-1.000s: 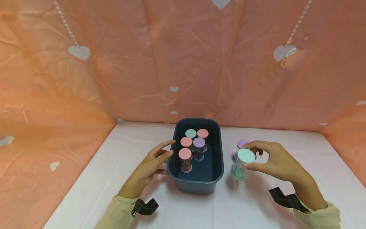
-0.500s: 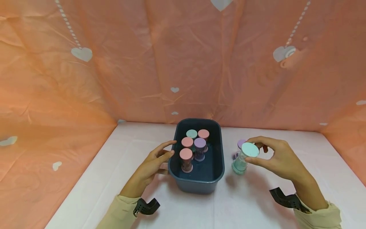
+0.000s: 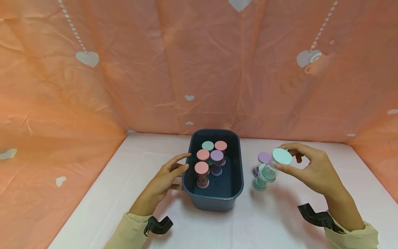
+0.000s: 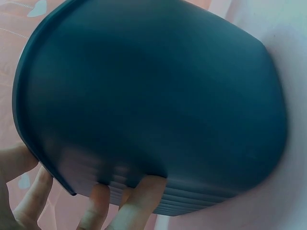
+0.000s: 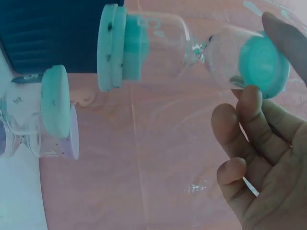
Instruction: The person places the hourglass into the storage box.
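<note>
My right hand (image 3: 311, 169) pinches a teal-capped hourglass (image 3: 282, 156) by its upper cap, between thumb and fingers. In the right wrist view the held hourglass (image 5: 163, 48) shows clear glass, with teal sand in the lower bulb. Its base overlaps a second teal hourglass (image 3: 260, 184) standing on the table, while a purple-capped hourglass (image 3: 264, 158) stands just behind. My left hand (image 3: 161, 183) rests against the left side of a dark blue bin (image 3: 212, 202), fingers loosely extended. In the left wrist view, fingertips (image 4: 151, 184) touch its outer wall and others reach its rim.
Inside the bin, three pink-capped hourglasses (image 3: 201, 167), a purple one (image 3: 216, 155) and a teal one (image 3: 207, 145) stand upright, mostly toward the left and back. A white-covered table (image 3: 248, 228) meets an orange cloth backdrop (image 3: 199, 69) with pale hearts behind.
My right hand has moved up and to the right with the held hourglass, uncovering more of the teal hourglass standing below. The left hand and bin stay put.
</note>
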Available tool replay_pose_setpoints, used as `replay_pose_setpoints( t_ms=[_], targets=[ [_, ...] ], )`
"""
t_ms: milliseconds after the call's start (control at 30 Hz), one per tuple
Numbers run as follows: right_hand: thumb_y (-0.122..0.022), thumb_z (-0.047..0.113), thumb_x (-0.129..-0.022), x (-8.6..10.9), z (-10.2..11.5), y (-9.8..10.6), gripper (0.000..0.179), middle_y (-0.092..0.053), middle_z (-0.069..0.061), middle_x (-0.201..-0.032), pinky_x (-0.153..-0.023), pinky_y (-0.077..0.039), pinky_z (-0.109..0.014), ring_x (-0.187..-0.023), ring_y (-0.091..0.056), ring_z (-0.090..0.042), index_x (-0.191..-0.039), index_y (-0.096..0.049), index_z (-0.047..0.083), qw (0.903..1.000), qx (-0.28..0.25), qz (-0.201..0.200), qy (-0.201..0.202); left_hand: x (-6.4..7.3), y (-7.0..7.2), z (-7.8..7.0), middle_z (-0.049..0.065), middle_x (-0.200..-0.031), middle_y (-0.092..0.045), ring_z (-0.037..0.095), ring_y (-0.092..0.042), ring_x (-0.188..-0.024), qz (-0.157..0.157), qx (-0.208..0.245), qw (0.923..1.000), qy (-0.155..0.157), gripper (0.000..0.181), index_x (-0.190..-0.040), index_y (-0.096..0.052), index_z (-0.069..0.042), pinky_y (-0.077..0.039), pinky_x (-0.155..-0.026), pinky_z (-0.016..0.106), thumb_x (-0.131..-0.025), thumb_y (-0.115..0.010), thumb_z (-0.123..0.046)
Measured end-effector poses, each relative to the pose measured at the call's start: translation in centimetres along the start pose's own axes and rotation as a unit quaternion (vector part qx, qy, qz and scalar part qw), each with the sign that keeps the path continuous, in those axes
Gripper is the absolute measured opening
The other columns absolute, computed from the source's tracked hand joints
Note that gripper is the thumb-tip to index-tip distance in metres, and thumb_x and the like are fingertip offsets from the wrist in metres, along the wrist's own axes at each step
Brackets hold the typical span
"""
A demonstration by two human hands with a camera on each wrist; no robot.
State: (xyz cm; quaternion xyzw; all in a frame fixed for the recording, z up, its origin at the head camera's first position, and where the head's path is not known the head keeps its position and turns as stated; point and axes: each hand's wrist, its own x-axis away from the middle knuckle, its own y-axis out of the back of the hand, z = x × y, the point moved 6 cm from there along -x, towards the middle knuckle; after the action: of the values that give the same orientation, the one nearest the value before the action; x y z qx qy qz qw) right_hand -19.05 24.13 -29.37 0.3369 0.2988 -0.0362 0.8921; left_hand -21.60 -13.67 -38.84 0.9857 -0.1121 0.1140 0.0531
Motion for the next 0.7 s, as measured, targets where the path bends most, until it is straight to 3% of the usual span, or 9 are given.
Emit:
replay_pose_setpoints(
  t_ms=[200, 467, 700],
  targets=[
    [-0.092, 0.013, -0.067, 0.0, -0.6, 0.4, 0.041, -0.058, 0.015, -0.08, -0.063, -0.033, -0.021, -0.08, -0.045, -0.003, -0.101, -0.072, 0.024, 0.9996, 0.009, -0.002, -0.026, 0.1, -0.1, -0.1, 0.02, -0.131, -0.047, 0.026, -0.066, -0.098, 0.003, 0.0, 1.0, -0.001, 0.049, -0.145, -0.05, -0.028, -0.059, -0.065, 0.031, -0.098, -0.063, -0.035],
    [-0.091, 0.031, -0.071, -0.2, -1.2, -1.0, 0.034, -0.061, 0.009, -0.076, -0.066, -0.033, -0.023, -0.078, -0.046, -0.004, -0.098, -0.069, 0.035, 0.9966, 0.036, 0.05, -0.054, 0.2, -0.1, 0.0, 0.02, -0.128, -0.048, 0.026, -0.066, -0.098, 0.004, -0.001, 1.0, 0.0, 0.048, -0.145, -0.05, -0.028, -0.059, -0.066, 0.032, -0.098, -0.062, -0.034],
    [-0.089, 0.032, -0.073, -0.1, -1.0, -1.3, 0.033, -0.06, 0.009, -0.075, -0.064, -0.034, -0.022, -0.078, -0.045, -0.006, -0.099, -0.069, 0.035, 0.9964, 0.041, 0.049, -0.056, 0.2, -0.2, -0.1, 0.022, -0.131, -0.047, 0.027, -0.065, -0.099, 0.001, 0.001, 1.0, 0.0, 0.048, -0.144, -0.05, -0.028, -0.059, -0.066, 0.032, -0.098, -0.062, -0.034]
  ],
)
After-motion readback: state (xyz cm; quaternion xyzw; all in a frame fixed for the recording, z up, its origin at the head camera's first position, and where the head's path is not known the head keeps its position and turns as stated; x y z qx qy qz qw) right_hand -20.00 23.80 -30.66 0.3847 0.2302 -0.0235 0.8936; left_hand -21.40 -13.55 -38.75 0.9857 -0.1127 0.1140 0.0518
